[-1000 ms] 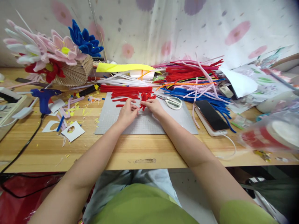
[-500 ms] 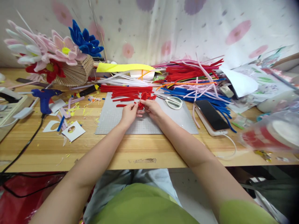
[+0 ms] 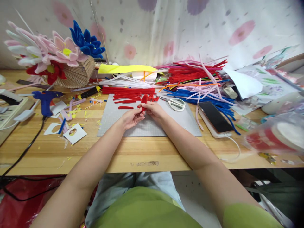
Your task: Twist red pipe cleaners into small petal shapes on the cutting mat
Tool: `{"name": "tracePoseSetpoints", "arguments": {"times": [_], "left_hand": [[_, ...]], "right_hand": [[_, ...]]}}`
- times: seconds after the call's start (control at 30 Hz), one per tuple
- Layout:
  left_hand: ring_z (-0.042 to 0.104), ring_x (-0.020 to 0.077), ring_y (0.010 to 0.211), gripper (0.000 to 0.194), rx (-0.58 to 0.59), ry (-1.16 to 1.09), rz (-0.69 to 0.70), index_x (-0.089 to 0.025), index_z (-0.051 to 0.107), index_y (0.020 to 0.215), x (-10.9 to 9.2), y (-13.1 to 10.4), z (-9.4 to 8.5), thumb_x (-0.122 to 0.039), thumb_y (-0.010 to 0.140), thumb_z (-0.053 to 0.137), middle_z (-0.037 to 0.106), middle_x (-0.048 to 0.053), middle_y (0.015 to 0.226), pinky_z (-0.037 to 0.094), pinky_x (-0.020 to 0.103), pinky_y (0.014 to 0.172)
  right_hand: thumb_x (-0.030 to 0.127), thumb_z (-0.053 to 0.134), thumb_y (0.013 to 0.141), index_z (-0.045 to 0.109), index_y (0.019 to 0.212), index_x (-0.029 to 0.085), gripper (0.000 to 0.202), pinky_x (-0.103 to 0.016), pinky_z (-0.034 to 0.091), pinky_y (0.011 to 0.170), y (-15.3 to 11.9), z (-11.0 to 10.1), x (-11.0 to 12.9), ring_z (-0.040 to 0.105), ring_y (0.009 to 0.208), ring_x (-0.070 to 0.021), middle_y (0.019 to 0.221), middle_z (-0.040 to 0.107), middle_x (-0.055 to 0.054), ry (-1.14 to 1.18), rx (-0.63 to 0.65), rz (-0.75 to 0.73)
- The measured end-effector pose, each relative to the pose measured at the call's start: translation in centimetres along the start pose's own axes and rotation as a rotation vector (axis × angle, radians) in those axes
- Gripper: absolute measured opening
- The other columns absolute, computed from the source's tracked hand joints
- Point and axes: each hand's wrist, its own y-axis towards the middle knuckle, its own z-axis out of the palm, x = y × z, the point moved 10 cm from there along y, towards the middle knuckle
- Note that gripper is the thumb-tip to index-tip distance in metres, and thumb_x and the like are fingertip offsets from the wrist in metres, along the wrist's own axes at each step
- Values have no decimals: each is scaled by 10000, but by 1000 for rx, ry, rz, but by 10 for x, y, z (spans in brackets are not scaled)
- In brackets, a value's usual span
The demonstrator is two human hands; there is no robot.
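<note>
My left hand [image 3: 131, 118] and my right hand [image 3: 155, 110] meet over a grey cutting mat [image 3: 111, 117] and both pinch a small looped red pipe-cleaner piece [image 3: 143, 100], held upright between the fingertips. Just beyond my fingers lie several cut red pipe-cleaner lengths [image 3: 127, 94] on the mat's far edge. White-handled scissors [image 3: 175, 103] rest on the mat to the right of my right hand.
A big pile of coloured pipe cleaners [image 3: 194, 79] fills the back right. A phone [image 3: 215, 117] lies right of the mat. A blue glue gun [image 3: 45, 98], paper scraps and a basket of pipe-cleaner flowers [image 3: 57, 58] occupy the left. A blurred roll [image 3: 275, 136] sits at right.
My left hand has slid down and turned palm-up under the red piece. The right hand has raised the piece so its loop stands up. Nothing else moved.
</note>
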Motion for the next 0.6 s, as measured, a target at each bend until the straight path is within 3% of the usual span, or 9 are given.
{"name": "tracePoseSetpoints", "arguments": {"times": [0.13,0.37,0.47,0.6], "left_hand": [[508,19,469,198,59,-56,-42,-119,572,745,3,0,3,-119,885,432,564,7,626,510,95,489],[463,-1,406,239,147,-198,-129,-92,566,790,11,-4,15,-154,918,374,479,-28,575,472,72,422],[440,-4,385,256,153,-253,-141,-100,550,757,12,-6,17,-158,922,362,463,-39,556,477,87,419],[440,-4,369,247,106,-261,-98,-103,544,744,7,-4,13,-148,918,374,468,-48,533,489,103,438]], "right_hand": [[331,736,562,675,727,120,275,-211,203,418,2,2,-3,447,491,-57,596,610,-9,53,37,21],[367,769,537,680,745,118,338,-188,229,430,1,5,-3,432,496,-39,573,546,23,43,43,28],[457,720,605,682,823,136,390,-190,243,436,0,7,-1,408,495,-42,590,516,30,-75,61,-7],[579,511,766,661,824,146,462,-204,276,444,0,7,11,373,492,-56,613,478,19,-364,102,-123]]}}
